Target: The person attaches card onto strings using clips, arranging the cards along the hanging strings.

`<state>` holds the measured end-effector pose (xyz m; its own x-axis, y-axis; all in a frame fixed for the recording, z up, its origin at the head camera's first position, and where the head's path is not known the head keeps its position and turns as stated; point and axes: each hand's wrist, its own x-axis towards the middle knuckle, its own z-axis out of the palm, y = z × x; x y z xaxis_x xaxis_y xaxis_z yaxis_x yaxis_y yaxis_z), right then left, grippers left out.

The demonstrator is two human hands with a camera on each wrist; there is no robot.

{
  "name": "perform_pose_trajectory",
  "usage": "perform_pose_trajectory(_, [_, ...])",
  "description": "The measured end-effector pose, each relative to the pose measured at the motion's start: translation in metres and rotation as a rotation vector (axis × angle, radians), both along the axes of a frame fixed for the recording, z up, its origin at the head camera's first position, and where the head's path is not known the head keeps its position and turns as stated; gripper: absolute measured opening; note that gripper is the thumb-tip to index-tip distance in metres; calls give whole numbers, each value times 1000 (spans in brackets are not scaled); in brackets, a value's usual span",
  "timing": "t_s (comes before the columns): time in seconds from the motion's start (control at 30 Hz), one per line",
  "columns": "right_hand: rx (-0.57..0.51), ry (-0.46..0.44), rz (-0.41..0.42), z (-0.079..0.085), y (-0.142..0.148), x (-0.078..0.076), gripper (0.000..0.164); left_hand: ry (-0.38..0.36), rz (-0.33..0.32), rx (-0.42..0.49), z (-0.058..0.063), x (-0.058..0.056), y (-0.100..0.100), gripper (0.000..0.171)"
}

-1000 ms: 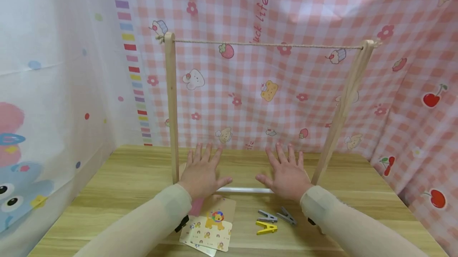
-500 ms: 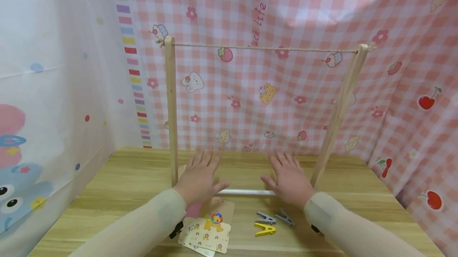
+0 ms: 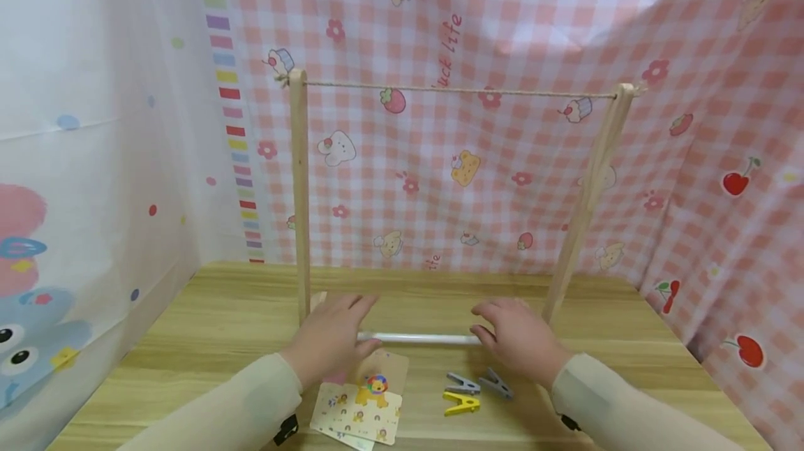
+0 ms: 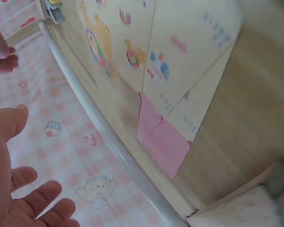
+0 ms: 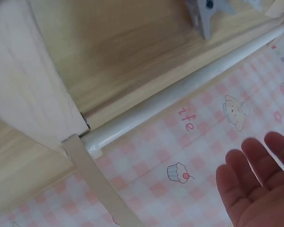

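My left hand (image 3: 329,339) hovers over the left end of a white rod (image 3: 421,338), just beyond a pile of lion-printed cards (image 3: 361,412). Its fingers are loosely bent with nothing between them, as the left wrist view confirms. A pink card (image 4: 163,137) pokes out from under the pile. Near the rod's other end is my right hand (image 3: 521,339), fingers relaxed and holding nothing. The rod joins the feet of a wooden stand with a left post (image 3: 301,193), a right post (image 3: 587,206) and a string (image 3: 458,91) tied across the top.
Between my forearms lie a yellow clothespin (image 3: 461,403) and two grey clothespins, one (image 3: 463,382) beside the other (image 3: 496,384). Everything stands on a wood-grain table (image 3: 188,339). A pink checked cloth (image 3: 414,32) hangs behind and a white cloth (image 3: 125,158) hangs at left.
Both hands have drawn back toward me from beyond the rod, and their spread fingers have become more bent. The head view has shifted slightly. Cards and clothespins lie as before.
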<state>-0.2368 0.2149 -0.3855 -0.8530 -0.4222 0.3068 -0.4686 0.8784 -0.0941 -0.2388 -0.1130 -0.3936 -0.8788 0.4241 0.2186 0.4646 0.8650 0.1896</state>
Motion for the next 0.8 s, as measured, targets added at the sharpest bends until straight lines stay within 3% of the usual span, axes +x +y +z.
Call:
perform_pose_trajectory(0.2, [9,29,72,-3,8,12,18,-42,-20,-6,-5,12,-8,69])
perform_pose_trajectory(0.33, [-4,-4,86,-7,14,18,16,-99,-41,-40,-8,20,-12,68])
perform_pose_trajectory(0.73, [22,-122,136,-13,19,30,28,-204,-31,-66,-16,36,-11,66])
perform_pose_trajectory(0.8, [28,-127,152,-14,18,31,28,-202,-40,-65,-19,36,-11,56])
